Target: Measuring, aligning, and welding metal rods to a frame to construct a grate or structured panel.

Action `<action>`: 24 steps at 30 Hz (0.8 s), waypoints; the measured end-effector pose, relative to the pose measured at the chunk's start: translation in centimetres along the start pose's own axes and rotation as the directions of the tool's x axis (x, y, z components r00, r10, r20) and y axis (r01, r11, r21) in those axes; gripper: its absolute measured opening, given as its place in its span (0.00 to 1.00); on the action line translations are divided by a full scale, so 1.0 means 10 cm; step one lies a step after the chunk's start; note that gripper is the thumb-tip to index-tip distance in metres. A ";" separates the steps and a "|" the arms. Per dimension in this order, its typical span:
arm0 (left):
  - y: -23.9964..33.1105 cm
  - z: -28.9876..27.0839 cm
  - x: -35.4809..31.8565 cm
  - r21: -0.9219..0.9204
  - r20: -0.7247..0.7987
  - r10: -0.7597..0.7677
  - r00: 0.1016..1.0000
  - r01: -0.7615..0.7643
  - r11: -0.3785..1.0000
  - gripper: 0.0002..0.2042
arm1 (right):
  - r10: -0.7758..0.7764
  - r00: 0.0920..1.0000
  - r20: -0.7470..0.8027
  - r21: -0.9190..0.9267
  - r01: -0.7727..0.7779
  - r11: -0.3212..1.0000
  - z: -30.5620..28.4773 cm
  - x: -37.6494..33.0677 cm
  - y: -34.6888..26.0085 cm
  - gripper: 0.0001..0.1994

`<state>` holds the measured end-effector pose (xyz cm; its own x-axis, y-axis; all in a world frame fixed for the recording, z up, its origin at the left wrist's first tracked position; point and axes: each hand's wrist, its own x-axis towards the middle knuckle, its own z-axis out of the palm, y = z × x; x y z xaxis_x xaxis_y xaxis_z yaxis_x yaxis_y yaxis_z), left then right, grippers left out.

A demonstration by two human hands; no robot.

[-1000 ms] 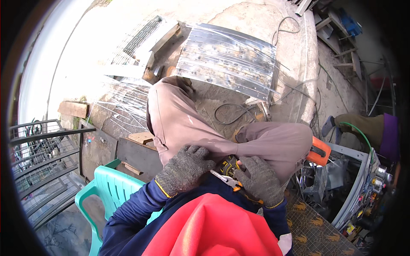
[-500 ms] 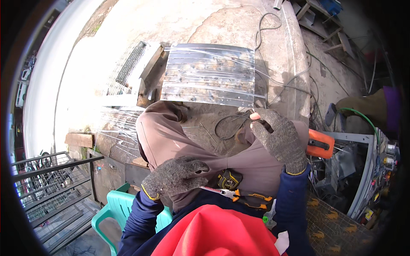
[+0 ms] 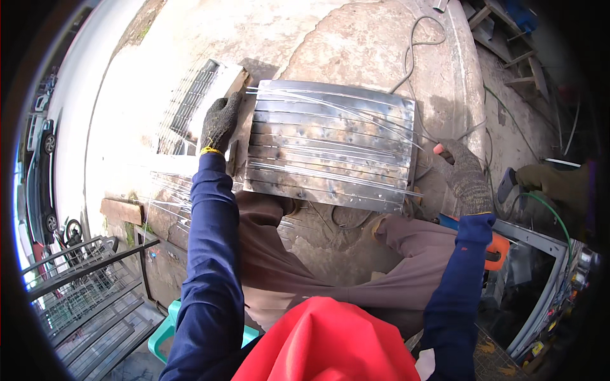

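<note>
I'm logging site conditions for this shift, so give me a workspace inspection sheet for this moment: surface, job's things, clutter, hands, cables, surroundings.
Surface: rough concrete ground, stained and cracked.
Job's things: ribbed metal panel lying flat, thin rods across it; wire mesh grille to its left.
Clutter: orange power tool by the right knee; wooden block; scrap wood, upper right.
Hands: both gloved; left hand rests at the panel's left edge, whether it closes on anything cannot be told; right hand is closed around a red-tipped tool at the panel's right edge.
Cables: grey cable loops across the concrete; green hose, right.
Surroundings: metal railing, green plastic chair, another person's gloved hand.
</note>
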<state>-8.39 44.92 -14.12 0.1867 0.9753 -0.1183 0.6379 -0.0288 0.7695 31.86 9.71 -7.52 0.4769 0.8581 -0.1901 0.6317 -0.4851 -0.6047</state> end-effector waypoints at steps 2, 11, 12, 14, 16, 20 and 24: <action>-0.04 0.12 0.04 0.065 0.115 -0.213 0.970 0.207 0.976 0.34 | 0.074 0.994 0.077 0.053 -0.079 0.996 0.00 -0.01 0.01 0.14; 0.28 0.29 -0.09 -0.079 0.107 -0.135 0.985 0.144 0.986 0.26 | -0.027 0.996 0.083 -0.195 0.043 0.980 -0.05 0.00 -0.24 0.13; 0.31 0.27 -0.09 -0.075 0.101 -0.146 0.984 0.154 0.985 0.26 | -0.096 0.992 0.079 -0.179 0.109 0.978 -0.08 0.00 -0.28 0.13; 0.38 0.20 -0.12 -0.010 0.095 -0.184 0.978 0.186 0.982 0.26 | -0.016 0.984 0.175 0.030 0.011 0.999 -0.15 -0.02 -0.34 0.11; 0.49 0.15 -0.13 0.069 0.097 -0.073 0.993 0.066 0.995 0.26 | -0.044 0.980 0.194 0.104 0.024 0.994 -0.18 -0.05 -0.40 0.10; 0.74 0.02 -0.25 -0.169 0.195 -0.069 0.978 0.103 0.980 0.23 | -0.088 0.982 0.169 0.209 0.051 0.977 -0.23 -0.07 -0.42 0.09; 1.01 -0.01 -0.31 -0.861 0.133 0.119 0.984 0.056 0.505 0.17 | -0.089 0.996 0.021 0.195 0.084 0.977 -0.14 0.02 -0.44 0.09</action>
<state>-2.63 41.60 -5.90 0.3592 0.9269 -0.1085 -0.3112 0.2286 0.9224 29.98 11.76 -3.82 0.4059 0.9013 -0.1512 0.5382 -0.3694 -0.7575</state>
